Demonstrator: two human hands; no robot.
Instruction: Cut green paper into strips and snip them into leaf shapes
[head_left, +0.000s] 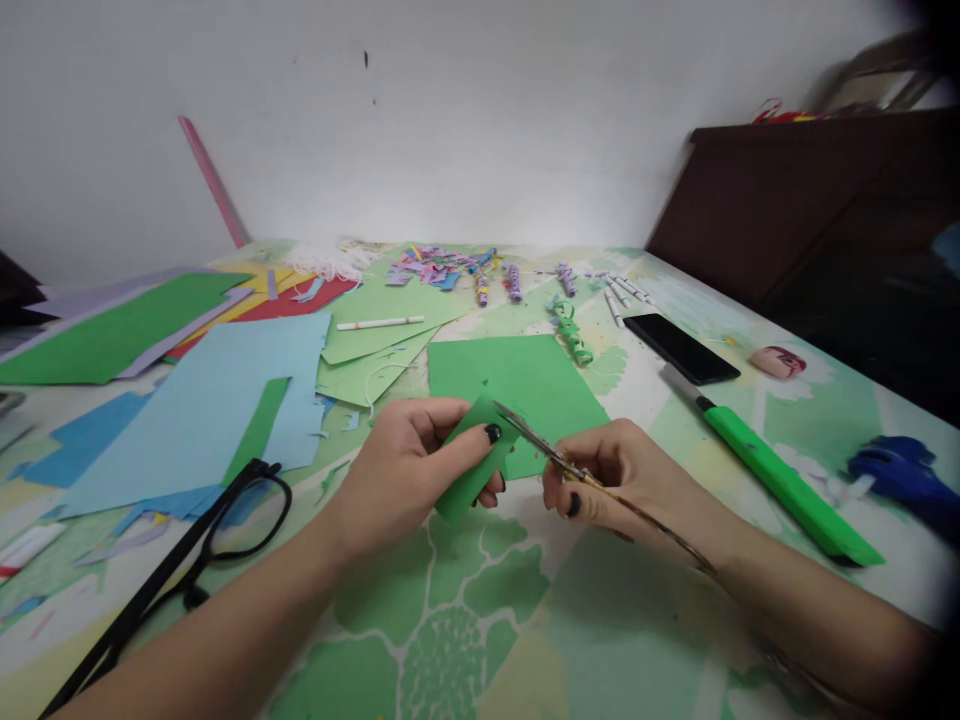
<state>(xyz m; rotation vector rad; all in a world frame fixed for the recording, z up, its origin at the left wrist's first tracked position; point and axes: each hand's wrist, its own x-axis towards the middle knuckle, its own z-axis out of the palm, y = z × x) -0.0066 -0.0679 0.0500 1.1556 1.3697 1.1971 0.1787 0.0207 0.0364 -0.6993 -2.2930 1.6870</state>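
Observation:
My left hand [420,455] pinches a small piece of green paper [470,478] between thumb and fingers, tilted above the table. My right hand [615,475] is closed round the handles of a pair of scissors [534,436]. The scissor blades reach left to the upper edge of the green piece, close to my left thumb; whether they are cutting into it I cannot tell. Beneath both hands lies a larger green sheet [510,365] on the patterned tablecloth. A small green scrap sits near the blade tips.
To the left lie black glasses [247,515], a light blue sheet [217,400] and a green strip [259,430]. Right are a phone [682,348], a green utility knife [787,480] with its blade out and a dark blue object [904,475]. Paper scraps [427,266] and markers [630,290] lie behind.

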